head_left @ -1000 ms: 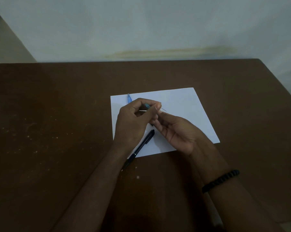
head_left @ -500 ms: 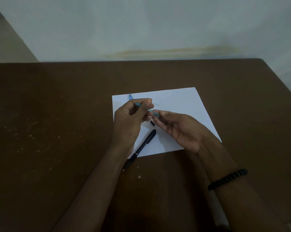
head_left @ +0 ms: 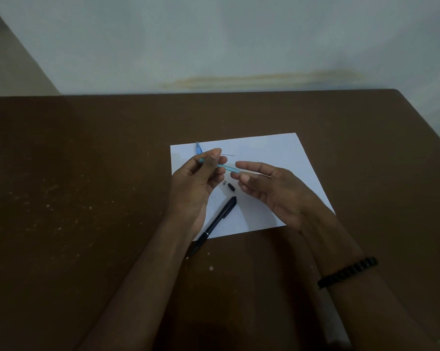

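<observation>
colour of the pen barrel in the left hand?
Light blue pen barrel, held by the left hand; head view, against the white paper.

Plain desk/study spot in a dim room; home or office, can't tell. Bare brown table (head_left: 87,198) sits vs. a pale painted wall (head_left: 213,46) w/ a yellowish stain (head_left: 264,79) just past the far edge. Only writing stuff: white sheet (head_left: 264,148) mid-table, black pen (head_left: 218,216) across its near edge, blue pen barrel (head_left: 229,168) above it.

Left grip (head_left: 198,181) curled (right grip (head_left: 272,191) loose)
</observation>
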